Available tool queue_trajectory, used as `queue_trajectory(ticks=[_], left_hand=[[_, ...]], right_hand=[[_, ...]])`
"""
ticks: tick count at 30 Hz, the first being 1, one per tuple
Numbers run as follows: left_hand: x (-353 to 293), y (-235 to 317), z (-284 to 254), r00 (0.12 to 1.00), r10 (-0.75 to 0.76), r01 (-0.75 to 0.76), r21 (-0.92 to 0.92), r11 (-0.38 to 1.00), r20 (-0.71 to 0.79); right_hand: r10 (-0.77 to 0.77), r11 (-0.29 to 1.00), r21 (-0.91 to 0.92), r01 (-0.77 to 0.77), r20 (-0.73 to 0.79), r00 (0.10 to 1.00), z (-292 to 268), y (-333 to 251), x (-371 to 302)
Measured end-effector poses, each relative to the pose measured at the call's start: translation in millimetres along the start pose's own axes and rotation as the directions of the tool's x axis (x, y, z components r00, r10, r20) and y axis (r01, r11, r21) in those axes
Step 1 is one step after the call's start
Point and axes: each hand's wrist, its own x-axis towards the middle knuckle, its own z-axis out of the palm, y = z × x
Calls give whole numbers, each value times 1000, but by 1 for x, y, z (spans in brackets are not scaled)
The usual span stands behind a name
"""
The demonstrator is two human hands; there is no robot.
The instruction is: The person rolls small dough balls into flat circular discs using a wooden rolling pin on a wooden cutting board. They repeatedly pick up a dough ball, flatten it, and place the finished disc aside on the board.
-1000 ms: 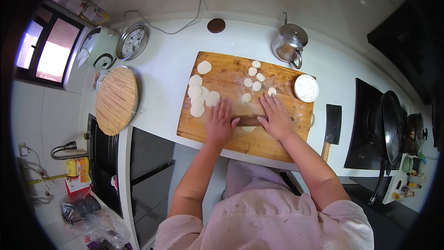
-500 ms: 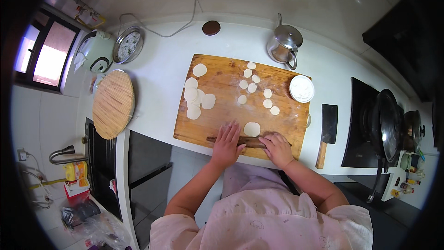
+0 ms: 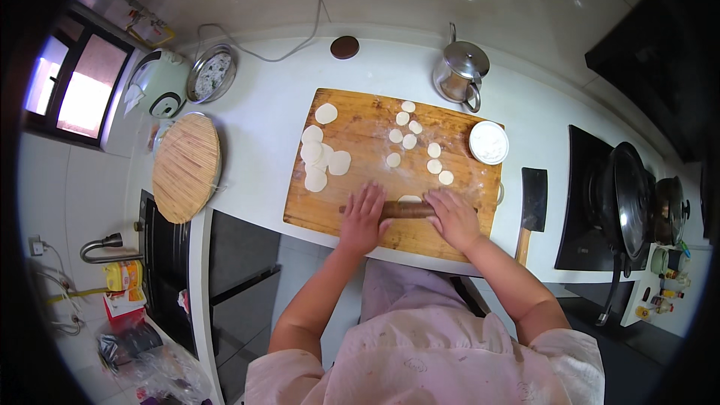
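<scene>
A dark wooden rolling pin [image 3: 407, 210] lies crosswise near the front of the wooden board [image 3: 352, 206]. Around its left end is my left hand [image 3: 363, 219], the fingers reaching over the far side and the thumb on the near side. My right hand [image 3: 454, 219] holds the other end, its fingers bent over the wood. Just behind the pin shows the rim of a dough round [image 3: 409, 199]; the rest is hidden under it. Rolled wrappers [image 3: 316, 157] overlap at the board's left. Several small dough discs [image 3: 409, 141] are scattered across its middle and right.
A white bowl of flour [image 3: 489, 142] stands on the board's right corner. Beyond are a steel kettle [image 3: 462, 71] and a brown lid [image 3: 344, 47]. A cleaver [image 3: 534, 199] lies to the right, beside the stove. At left are a round woven lid [image 3: 186, 169] and a metal bowl [image 3: 211, 75].
Both hands have pushed the rolling pin away from me, onto the dough round. The round lay fully in sight before and is now mostly covered.
</scene>
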Motion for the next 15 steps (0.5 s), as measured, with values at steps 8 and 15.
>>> queue_trajectory(ticks=[8,15], left_hand=[[67,-13,2,993,-9,22,104,994,-120],[5,-15,-3,992,123,-124,31,992,22]], right_hand=[[198,966,-156,-208,-81,977,14,15,38],[153,988,-43,-151,76,985,5,-27,-24]])
